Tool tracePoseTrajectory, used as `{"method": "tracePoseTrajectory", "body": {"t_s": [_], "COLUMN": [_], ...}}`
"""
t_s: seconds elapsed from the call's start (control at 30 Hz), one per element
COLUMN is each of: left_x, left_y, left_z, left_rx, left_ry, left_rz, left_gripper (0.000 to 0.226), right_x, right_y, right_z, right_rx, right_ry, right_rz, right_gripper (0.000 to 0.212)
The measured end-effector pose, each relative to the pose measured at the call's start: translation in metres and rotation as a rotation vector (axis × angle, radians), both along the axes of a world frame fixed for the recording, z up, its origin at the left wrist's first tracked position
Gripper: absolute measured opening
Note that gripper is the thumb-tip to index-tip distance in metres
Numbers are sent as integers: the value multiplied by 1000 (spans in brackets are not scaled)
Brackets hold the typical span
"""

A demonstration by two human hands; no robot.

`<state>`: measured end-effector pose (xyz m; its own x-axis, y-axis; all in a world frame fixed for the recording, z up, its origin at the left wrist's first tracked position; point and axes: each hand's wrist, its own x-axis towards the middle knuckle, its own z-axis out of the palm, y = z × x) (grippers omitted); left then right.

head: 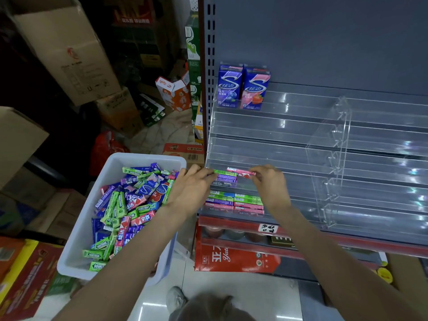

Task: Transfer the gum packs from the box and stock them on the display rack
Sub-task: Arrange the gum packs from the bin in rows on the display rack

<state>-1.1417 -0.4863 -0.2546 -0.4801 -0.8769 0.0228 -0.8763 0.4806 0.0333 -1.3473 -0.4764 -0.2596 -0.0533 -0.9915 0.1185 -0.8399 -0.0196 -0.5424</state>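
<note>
Both hands meet at the left end of a clear plastic display rack hung on a grey shelf wall. The left hand has its fingers curled onto the end of a green gum pack that tops a short stack in one of the lower tiers; how firmly it pinches is hard to judge, since the fingertips hide that end of the pack. The right hand pinches a pink gum pack by its right end, holding it level just behind the green one; whether it touches the tier cannot be told. Below, the lowest tier holds 2 side-by-side stacks of flat packs in green, purple and pink, their bottom layers blurred behind the rack's front lip. On the top tier stand 2 upright blue cartons, touching each other. To the left, a pale plastic box sits on the floor, with loose gum packs in green, purple, blue and pink heaped in it; the left forearm covers its near right corner. Cardboard cartons crowd the dim background, their printing unreadable. A red shelf edge below the rack carries a handwritten label too small to read.
</note>
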Motion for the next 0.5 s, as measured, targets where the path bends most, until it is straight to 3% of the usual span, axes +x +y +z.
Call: {"method": "tracePoseTrajectory", "body": {"t_s": [0.1, 0.17, 0.23, 0.37, 0.5], "left_x": [1, 1, 2, 2, 4], "left_y": [-1, -1, 3, 7, -1], "left_z": [-1, -1, -1, 4, 2], "left_rx": [21, 34, 23, 48, 316], "left_ry": [-23, 66, 298, 807, 964], "left_rz": [-20, -25, 18, 299, 393], "left_gripper": [48, 44, 38, 28, 44], "right_x": [2, 1, 0, 5, 17], "right_y": [-1, 0, 1, 0, 1], "right_z": [0, 0, 2, 4, 5], "right_rx": [64, 86, 98, 144, 203], "right_ry": [-62, -82, -101, -103, -73], "right_rz": [14, 6, -11, 75, 175], "right_gripper": [22, 18, 21, 38, 45]}}
